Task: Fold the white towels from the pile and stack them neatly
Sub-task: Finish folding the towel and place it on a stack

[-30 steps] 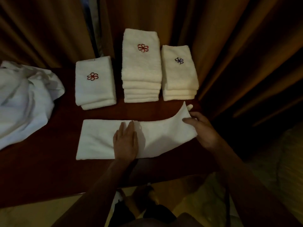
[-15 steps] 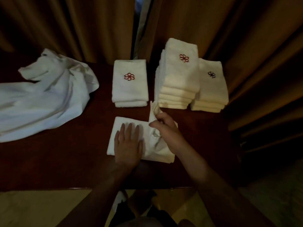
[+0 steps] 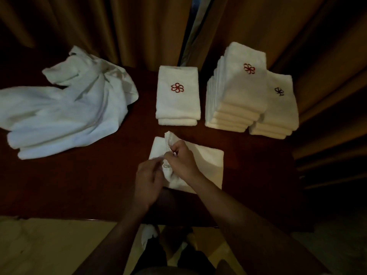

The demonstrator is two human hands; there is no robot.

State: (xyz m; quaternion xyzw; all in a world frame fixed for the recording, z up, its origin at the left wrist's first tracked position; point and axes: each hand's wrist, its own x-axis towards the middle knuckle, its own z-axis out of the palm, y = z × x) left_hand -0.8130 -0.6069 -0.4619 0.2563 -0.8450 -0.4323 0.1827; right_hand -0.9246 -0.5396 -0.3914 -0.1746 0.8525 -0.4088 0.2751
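Head view: the fingers [image 3: 172, 153] of the right hand [image 3: 183, 161] are curled and pinch a raised edge of the white towel [image 3: 206, 165], lifting a fold of it near the towel's left side. Just beside them, the left hand [image 3: 148, 180] has its fingers bent in at the same bunched fold; whether they grip the cloth or only touch it I cannot tell. The towel lies partly folded on the dark desk [image 3: 79, 185], near its front edge. Behind it stand three stacks of folded towels: a low stack [image 3: 177, 96] with a red emblem, a tall stack [image 3: 238, 90] with a red emblem, and touching its right side a shorter stack [image 3: 278, 108] with a dark emblem. To the left lies the unfolded pile [image 3: 65, 108]. Brown curtains [image 3: 119, 26] hang behind the desk.
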